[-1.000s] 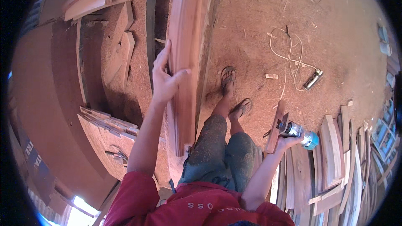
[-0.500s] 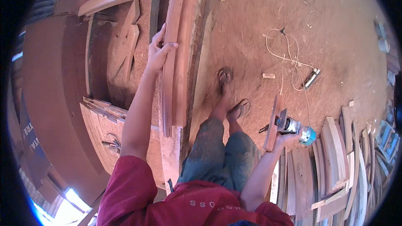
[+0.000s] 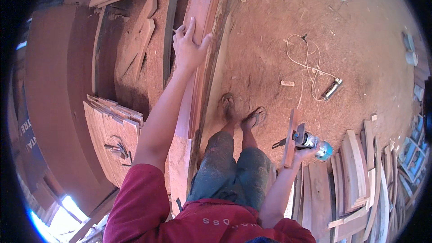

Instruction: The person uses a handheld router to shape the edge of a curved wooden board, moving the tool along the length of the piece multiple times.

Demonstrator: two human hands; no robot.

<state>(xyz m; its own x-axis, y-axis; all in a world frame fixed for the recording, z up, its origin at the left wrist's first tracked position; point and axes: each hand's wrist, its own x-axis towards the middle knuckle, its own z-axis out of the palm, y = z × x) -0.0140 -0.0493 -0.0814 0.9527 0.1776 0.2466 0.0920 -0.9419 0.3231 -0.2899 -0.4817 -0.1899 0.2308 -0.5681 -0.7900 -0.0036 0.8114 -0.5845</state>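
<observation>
My left hand (image 3: 190, 50) lies on a long reddish-brown board (image 3: 203, 6), its fingers spread over the wood. Grooves run along the board's right side, and the board rests lengthwise on a wooden workbench. Off to the right, away from the bench, my right hand (image 3: 308, 152) is wrapped round a teal-and-silver handheld power tool (image 3: 310, 141), which looks like a trim router. A wooden strip (image 3: 290, 137) is fitted across its base, and a dark piece sticks out beyond the strip. The cutter cannot be made out.
A pale cord (image 3: 320, 58) loops across the dusty floor to a power strip (image 3: 332, 89). Curved planks (image 3: 355, 166) are stacked at the lower right. Pliers-like tools (image 3: 118, 148) lie on boards left of the bench. More offcuts (image 3: 143, 47) lie farther up. My feet stand beside the bench.
My left hand has gone from gripping the board's left edge to lying flat on it, farther right. The grooves now show on the board's right side. My left foot has shifted; the router stays in my right hand.
</observation>
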